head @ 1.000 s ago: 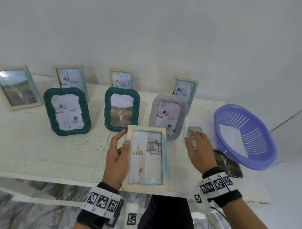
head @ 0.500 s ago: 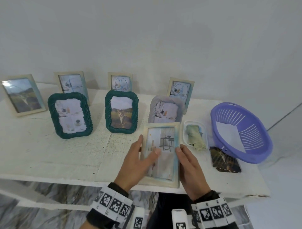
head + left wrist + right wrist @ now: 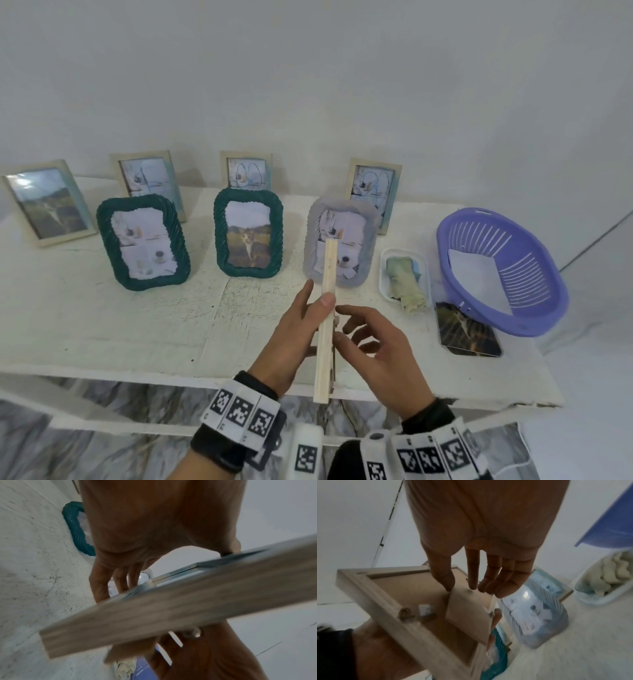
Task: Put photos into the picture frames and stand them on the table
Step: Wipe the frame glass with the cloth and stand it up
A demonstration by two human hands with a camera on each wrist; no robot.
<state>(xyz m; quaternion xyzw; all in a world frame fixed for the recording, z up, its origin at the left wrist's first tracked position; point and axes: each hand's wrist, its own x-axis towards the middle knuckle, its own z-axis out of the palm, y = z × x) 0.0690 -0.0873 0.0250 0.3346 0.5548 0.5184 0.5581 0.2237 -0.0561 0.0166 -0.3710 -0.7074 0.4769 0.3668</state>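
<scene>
Left hand [image 3: 291,337] grips wooden frame [image 3: 326,318] edge-on above the surface [image 3: 102,318] front edge; right hand [image 3: 380,349], fingers loose, touches the back stand [image 3: 469,616]. Risk: frame slips while stand gets pulled out, hitting grey frame [image 3: 356,246].

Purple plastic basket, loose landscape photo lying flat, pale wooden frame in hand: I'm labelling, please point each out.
Purple plastic basket [image 3: 445,236]: head view, left rim.
Loose landscape photo [image 3: 467,330]: head view, centre.
Pale wooden frame [image 3: 327,308]: head view, side edge.

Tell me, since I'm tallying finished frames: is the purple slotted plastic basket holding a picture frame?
No, the purple slotted plastic basket holds only a white sheet, with no frame inside.
</scene>
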